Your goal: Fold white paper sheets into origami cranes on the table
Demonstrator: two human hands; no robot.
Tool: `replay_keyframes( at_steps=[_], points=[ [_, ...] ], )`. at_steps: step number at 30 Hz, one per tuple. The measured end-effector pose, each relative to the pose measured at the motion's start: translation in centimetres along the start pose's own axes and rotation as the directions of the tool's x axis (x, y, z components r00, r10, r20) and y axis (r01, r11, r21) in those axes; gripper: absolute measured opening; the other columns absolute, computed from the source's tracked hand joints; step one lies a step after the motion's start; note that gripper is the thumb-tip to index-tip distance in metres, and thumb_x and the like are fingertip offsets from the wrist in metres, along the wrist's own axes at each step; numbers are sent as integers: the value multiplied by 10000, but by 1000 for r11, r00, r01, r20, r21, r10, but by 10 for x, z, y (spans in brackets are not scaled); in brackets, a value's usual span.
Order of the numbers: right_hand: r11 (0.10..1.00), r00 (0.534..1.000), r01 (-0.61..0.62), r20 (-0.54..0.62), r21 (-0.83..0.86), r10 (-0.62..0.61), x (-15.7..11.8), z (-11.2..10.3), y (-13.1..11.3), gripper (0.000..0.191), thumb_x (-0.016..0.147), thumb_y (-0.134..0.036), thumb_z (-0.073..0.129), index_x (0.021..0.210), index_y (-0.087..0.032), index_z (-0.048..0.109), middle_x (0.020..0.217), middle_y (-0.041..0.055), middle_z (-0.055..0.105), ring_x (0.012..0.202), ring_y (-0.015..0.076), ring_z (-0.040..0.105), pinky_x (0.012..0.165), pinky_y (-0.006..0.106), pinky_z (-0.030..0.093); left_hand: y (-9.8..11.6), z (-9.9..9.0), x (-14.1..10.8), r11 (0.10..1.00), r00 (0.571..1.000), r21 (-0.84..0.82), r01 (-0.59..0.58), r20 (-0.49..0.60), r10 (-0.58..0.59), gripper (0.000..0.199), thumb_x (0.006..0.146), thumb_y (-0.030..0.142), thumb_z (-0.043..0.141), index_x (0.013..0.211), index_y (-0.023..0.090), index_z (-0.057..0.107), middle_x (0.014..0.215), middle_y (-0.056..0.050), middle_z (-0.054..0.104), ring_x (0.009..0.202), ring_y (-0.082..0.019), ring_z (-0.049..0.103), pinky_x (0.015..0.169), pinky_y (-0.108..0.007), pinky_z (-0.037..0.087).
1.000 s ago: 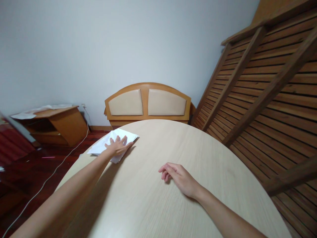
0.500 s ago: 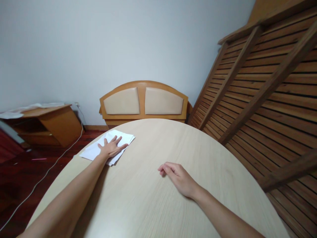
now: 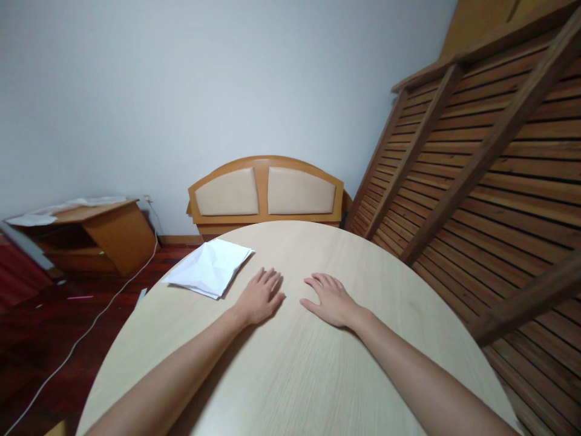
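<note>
A few white sheets of paper [image 3: 211, 266] lie stacked and slightly creased near the left edge of the round, light wooden table [image 3: 290, 375]. Just to the right of the paper, my left hand [image 3: 261, 297] rests on or just over the tabletop, fingers apart and holding nothing. Across a small gap from it, my right hand [image 3: 330, 300] is also open, palm down, with nothing in it. Neither hand touches the paper.
Behind the table stands a padded wooden headboard [image 3: 263, 160] against the wall. A slatted wooden frame [image 3: 454, 188] leans on the right. At left are a low desk [image 3: 122, 236] and a white cable [image 3: 91, 330] on the dark red floor.
My left hand has come off the paper and moved right, toward the middle of the table. My right hand has opened from a loosely closed shape. The view has shifted slightly.
</note>
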State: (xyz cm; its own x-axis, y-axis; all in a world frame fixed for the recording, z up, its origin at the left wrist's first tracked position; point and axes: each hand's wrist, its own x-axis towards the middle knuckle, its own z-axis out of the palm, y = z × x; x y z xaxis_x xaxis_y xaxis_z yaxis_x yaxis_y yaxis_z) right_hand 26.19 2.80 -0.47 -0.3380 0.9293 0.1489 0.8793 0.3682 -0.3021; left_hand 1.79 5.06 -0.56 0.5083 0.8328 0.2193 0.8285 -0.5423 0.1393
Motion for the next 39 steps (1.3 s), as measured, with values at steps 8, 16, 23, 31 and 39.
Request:
replay_keyframes(
  at_steps=[8, 16, 23, 31, 39],
  points=[
    [998, 998, 61, -13, 14, -60, 3, 9, 7, 588, 940, -509, 482, 1436, -195, 510, 1560, 115, 418, 1460, 290, 331, 1202, 475, 218, 4, 3, -12, 997, 990, -81, 2, 143, 9, 618, 990, 535, 370, 1525, 226, 379, 1630, -97, 270, 1511, -343, 196, 1201, -535, 223],
    [999, 998, 37, 58, 25, -38, 7, 14, 9, 632, 957, -574, 422, 1493, -240, 439, 1619, 65, 313, 1513, 282, 219, 1222, 534, 145, 4, 0, -13, 994, 989, -111, 2, 149, 14, 612, 993, 532, 365, 1515, 215, 400, 1623, -106, 292, 1507, -351, 205, 1199, -552, 219],
    [999, 997, 34, 65, 22, -35, 7, 13, 8, 626, 968, -569, 408, 1496, -235, 436, 1619, 62, 310, 1512, 280, 222, 1223, 532, 145, 4, 0, -12, 993, 989, -116, 3, 147, 14, 601, 996, 525, 367, 1512, 218, 402, 1621, -103, 299, 1507, -352, 204, 1200, -548, 218],
    [999, 997, 39, 63, 32, -41, 8, 15, 10, 615, 968, -569, 408, 1494, -251, 442, 1622, 62, 304, 1515, 290, 211, 1221, 538, 145, 2, 4, -12, 991, 992, -131, -1, 127, 18, 575, 990, 508, 394, 1495, 236, 429, 1616, -88, 316, 1503, -340, 229, 1196, -546, 230],
    [999, 998, 37, 58, 29, -38, 8, 16, 10, 618, 969, -568, 414, 1492, -241, 445, 1617, 71, 313, 1511, 287, 224, 1220, 533, 149, 2, 3, -12, 992, 991, -126, -2, 133, 19, 585, 991, 521, 384, 1497, 230, 426, 1617, -91, 313, 1504, -345, 224, 1197, -543, 230]
  ],
)
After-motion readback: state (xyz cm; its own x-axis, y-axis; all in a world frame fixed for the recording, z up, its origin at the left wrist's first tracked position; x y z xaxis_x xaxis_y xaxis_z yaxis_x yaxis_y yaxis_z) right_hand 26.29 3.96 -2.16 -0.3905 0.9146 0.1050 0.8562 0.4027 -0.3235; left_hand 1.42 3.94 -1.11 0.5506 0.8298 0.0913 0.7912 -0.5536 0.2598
